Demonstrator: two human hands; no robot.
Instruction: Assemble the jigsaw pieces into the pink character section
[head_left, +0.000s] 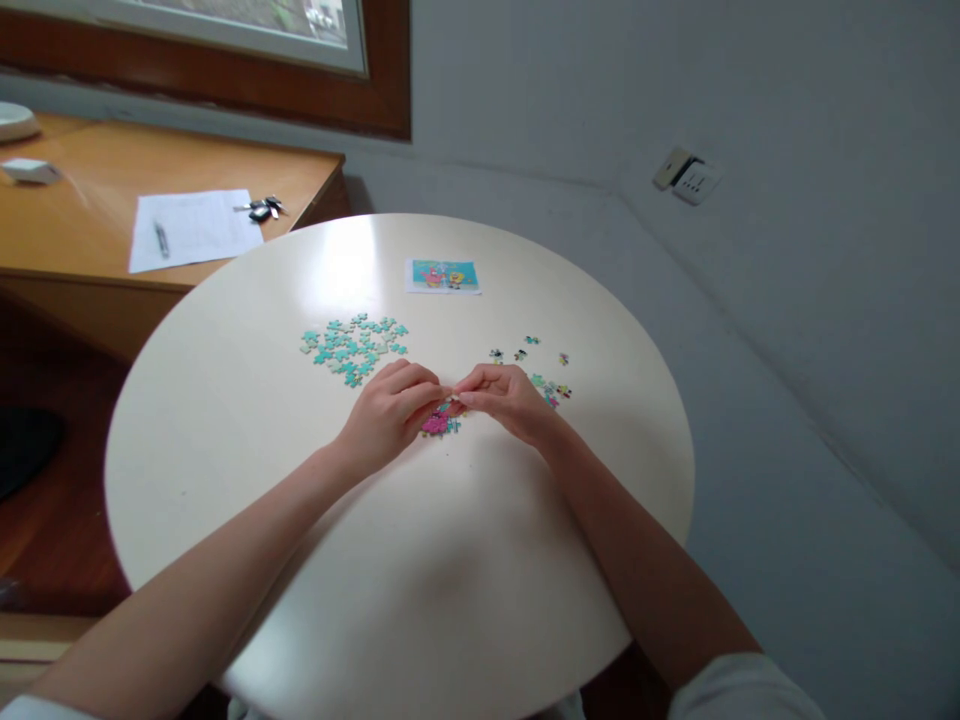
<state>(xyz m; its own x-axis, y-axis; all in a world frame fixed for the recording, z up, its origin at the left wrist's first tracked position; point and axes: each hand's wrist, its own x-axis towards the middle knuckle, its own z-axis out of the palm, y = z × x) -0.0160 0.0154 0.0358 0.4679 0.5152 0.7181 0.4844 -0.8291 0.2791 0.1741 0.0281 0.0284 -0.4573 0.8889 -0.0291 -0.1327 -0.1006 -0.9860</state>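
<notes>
On the far left a wooden counter [90, 215] carries a sheet of paper [196, 228] with a pen [160, 238] on it, and a bunch of keys [262, 208] just beside the sheet. The round counter [225, 470] comes next, with a loose heap of teal pieces [354, 348] on it. Just right of the heap is the left hand [390, 410], fingers curled and tips pinched down. They meet the tips of the right hand [504, 398], which are curled the same way, over the pink cluster [439, 423]. This is a small patch of joined puzzle pieces lying flat near the counter's middle, and both hands close on its upper edge (a single piece may sit between the tips, too hidden to tell). The cluster is probably thin card: very light, and apt to buckle or come apart at its joints. It is best pressed flat or nipped at the edges. Further right lie scattered pieces [553, 388], and beyond the hands sits a reference picture [442, 275].
</notes>
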